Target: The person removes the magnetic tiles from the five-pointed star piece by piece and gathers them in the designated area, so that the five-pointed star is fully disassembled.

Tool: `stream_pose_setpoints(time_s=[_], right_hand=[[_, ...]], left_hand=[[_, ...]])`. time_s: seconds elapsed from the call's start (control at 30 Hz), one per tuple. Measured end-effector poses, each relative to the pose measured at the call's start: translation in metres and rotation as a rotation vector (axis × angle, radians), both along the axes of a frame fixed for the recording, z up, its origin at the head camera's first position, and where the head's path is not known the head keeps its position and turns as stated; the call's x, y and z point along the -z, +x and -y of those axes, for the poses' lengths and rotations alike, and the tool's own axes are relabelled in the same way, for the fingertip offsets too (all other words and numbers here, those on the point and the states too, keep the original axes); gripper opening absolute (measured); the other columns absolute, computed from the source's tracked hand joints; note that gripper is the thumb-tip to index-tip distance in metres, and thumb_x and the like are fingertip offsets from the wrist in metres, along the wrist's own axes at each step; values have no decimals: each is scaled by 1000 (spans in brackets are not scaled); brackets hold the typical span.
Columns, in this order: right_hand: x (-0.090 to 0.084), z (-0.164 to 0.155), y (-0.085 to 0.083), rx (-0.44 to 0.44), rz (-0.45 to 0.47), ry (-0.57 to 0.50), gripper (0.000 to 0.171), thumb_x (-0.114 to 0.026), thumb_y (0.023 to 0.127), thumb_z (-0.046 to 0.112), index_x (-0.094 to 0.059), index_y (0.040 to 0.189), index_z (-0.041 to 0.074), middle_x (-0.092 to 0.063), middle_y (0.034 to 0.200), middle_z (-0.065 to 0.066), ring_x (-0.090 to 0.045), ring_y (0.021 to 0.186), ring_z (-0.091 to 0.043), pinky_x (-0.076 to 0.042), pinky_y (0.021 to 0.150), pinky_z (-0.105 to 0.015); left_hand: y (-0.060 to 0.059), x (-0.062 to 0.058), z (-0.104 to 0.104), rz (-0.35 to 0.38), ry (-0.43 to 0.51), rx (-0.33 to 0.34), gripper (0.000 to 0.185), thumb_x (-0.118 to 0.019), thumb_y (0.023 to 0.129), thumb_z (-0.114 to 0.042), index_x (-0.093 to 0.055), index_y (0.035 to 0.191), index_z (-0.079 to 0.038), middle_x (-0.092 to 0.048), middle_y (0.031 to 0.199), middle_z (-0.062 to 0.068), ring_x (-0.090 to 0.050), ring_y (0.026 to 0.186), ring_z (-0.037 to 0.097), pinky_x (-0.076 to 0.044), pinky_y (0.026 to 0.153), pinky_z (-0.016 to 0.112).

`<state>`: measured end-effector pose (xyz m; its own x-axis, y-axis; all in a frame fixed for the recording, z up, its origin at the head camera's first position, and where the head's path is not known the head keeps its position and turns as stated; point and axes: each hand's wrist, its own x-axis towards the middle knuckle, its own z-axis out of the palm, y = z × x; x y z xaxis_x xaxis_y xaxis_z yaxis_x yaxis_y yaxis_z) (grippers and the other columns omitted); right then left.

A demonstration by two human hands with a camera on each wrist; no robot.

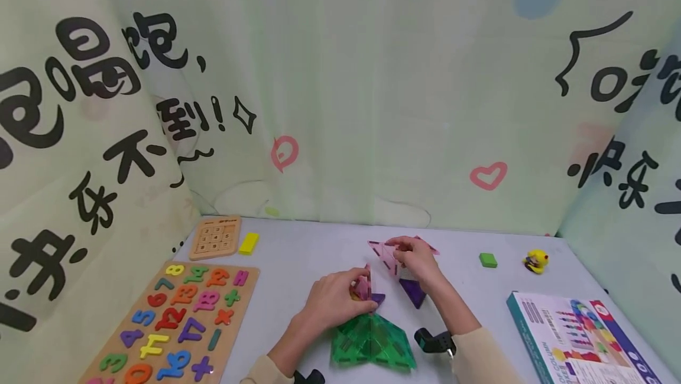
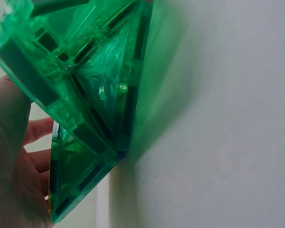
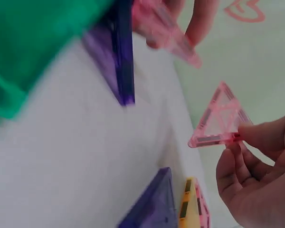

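Note:
My right hand [image 1: 420,263] pinches a clear pink triangular magnetic tile [image 3: 221,118] by one edge between thumb and fingers, above the table. The fingers of my left hand [image 1: 332,298] hold another pink magnetic tile [image 1: 363,286] at the far side of a green structure. That structure [image 1: 372,342] is built of see-through green magnetic tiles and stands in front of me. A dark purple tile [image 3: 123,52] stands beside it, partly hidden by the left hand in the head view. Under the right forearm, a purple triangular tile [image 1: 412,293] lies on the table.
Behind the right hand lie a pink tile [image 1: 428,246] and a yellow one [image 3: 186,204]. A number puzzle board [image 1: 239,313], a small wooden board [image 1: 215,237] and a yellow block [image 1: 249,243] are left. Rightward are a green block [image 1: 487,260], a toy duck [image 1: 536,261] and a box [image 1: 580,337].

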<state>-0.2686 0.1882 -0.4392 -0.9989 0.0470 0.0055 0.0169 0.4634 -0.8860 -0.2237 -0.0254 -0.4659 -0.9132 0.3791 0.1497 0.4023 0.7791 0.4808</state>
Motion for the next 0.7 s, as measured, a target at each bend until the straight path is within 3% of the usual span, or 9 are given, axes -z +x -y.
stream_pose_setpoints(time_s=[0.17, 0.33, 0.5, 0.7], right_hand=[[-1, 1, -35, -67, -18, 158, 21, -62, 89, 3, -69, 107, -1, -63, 92, -11, -51, 80, -19, -42, 65, -27], [-2, 6, -61, -90, 14, 199, 17, -61, 90, 3, -68, 105, -3, -65, 104, -17, -51, 84, -22, -42, 67, -27], [-1, 13, -71, -62, 27, 189, 21, -60, 91, 2, -67, 110, -3, -66, 111, -20, -56, 91, -26, -49, 74, -30], [5, 17, -74, -79, -17, 169, 28, -58, 93, -1, -63, 119, -5, -66, 114, -23, -61, 102, -32, -54, 88, -40]], left_hand=[[0, -1, -3, 18, -7, 26, 67, -75, 75, -65, -62, 131, -30, -68, 89, -11, -51, 72, 2, -42, 63, 24], [0, -1, -5, 20, -13, 27, 68, -74, 75, -66, -61, 133, -33, -71, 97, -10, -57, 77, 4, -46, 66, 27], [-1, 2, -4, 9, -21, 25, 69, -73, 75, -68, -60, 134, -35, -73, 114, -6, -64, 88, 8, -51, 70, 31], [-3, 2, 3, 3, -30, 0, 69, -73, 75, -68, -60, 134, -34, -73, 110, -6, -63, 84, 7, -50, 68, 29]])
